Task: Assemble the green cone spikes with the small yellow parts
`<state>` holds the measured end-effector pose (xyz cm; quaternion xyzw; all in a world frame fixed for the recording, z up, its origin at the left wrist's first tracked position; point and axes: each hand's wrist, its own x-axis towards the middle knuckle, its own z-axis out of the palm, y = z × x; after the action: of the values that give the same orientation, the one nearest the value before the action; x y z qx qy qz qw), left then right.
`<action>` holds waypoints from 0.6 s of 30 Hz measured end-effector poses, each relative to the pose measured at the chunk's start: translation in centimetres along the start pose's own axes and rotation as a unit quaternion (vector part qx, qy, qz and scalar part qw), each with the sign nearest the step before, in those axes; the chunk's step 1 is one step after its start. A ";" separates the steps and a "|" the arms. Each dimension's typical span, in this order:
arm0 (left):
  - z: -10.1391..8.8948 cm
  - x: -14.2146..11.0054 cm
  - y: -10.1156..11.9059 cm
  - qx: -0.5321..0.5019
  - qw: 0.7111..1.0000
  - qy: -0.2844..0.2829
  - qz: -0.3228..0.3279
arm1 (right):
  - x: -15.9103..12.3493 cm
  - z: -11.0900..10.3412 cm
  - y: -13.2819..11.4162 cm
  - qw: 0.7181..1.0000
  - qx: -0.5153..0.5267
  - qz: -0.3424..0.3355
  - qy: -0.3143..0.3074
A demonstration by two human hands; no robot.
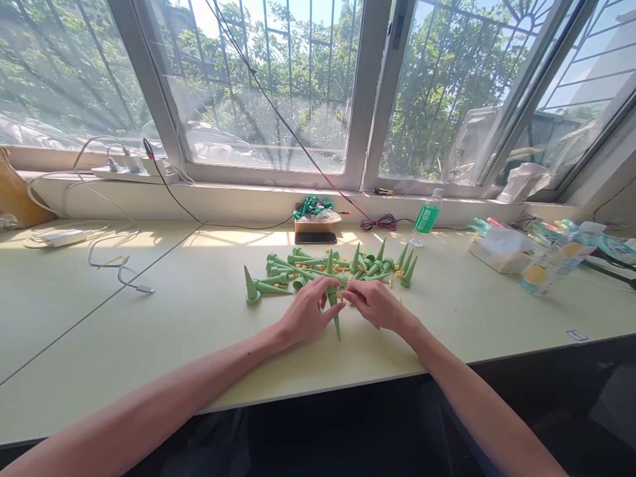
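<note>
Sunlit windows (263, 86) with barred grilles and foliage beyond back a pale counter (189, 344), seen from beside the seated person. Left hand (318, 308): closed around a green cone (336, 321), its narrow tip directed toward the near edge of the counter. Right hand (375, 303): fingers drawn together just beside the cone, next to a small yellow piece (340, 296); at this size one cannot tell whether they grip it. Immediately beyond both hands: a heap of green cones (285, 269), many lying on their sides, with yellow pieces scattered among them. One upright cone (252, 290) stands at the heap's left end; several more stand at its right. Behind the heap: a dark phone-like slab (315, 238) before a small box (312, 226) topped with green strips. Farther right: a green-labelled bottle (427, 217), then a tissue box (501, 255) and a clear bottle (546, 270). Far left: a white cable (122, 271) and, on the sill, a power strip (130, 173).
</note>
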<state>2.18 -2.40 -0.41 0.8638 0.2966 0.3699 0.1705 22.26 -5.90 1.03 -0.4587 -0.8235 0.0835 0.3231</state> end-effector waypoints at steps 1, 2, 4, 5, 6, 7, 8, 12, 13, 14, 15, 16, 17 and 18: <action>0.0 0.0 0.0 0.001 1.000 0.002 0.001 | 0.0 0.0 0.1 1.000 -0.008 0.001 -0.001; 0.0 0.0 0.0 0.001 1.000 0.001 0.002 | 0.0 0.0 0.1 1.000 -0.014 0.002 -0.001; 0.0 0.0 0.0 0.002 1.000 0.004 0.003 | 0.1 0.0 0.1 1.000 -0.016 0.005 0.000; 0.0 0.0 0.0 0.001 1.000 0.004 0.003 | 0.1 0.0 0.0 1.000 -0.012 0.005 0.000; 0.0 0.0 0.0 0.000 1.000 0.005 0.002 | 0.0 0.0 0.0 1.000 -0.005 0.005 0.001; 0.0 0.0 0.0 -0.001 1.000 0.005 0.002 | 0.0 -0.1 -0.1 1.000 0.002 0.003 0.001; -0.1 0.0 0.0 -0.002 1.000 0.005 0.002 | 0.0 -0.1 -0.1 1.000 0.009 0.002 0.000; -0.1 0.1 0.1 0.000 1.000 0.008 0.003 | -0.1 0.0 -0.1 1.000 0.012 -0.004 0.002; -0.1 0.1 0.1 0.000 1.000 0.008 0.003 | -0.1 0.0 -0.1 1.000 0.012 -0.005 0.004; -0.1 0.1 0.1 0.000 1.000 0.009 0.002 | -0.1 0.1 -0.1 1.000 0.015 -0.007 0.005; -0.1 0.1 0.2 0.000 1.000 0.008 0.001 | -0.1 0.1 0.0 1.000 0.021 -0.010 0.006; -0.1 0.1 0.2 -0.001 1.000 0.007 0.000 | -0.1 0.0 -0.1 0.999 0.029 -0.014 0.007; -0.1 0.1 0.1 -0.002 1.000 0.006 0.000 | -0.1 0.0 -0.1 0.999 0.038 -0.017 0.008; -0.1 0.1 0.1 -0.003 1.000 0.005 -0.001 | 0.0 0.0 -0.1 0.999 0.046 -0.020 0.010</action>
<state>2.20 -2.43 -0.21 0.8611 0.2973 0.3749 0.1719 22.17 -6.00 1.07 -0.4273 -0.8248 0.1101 0.3535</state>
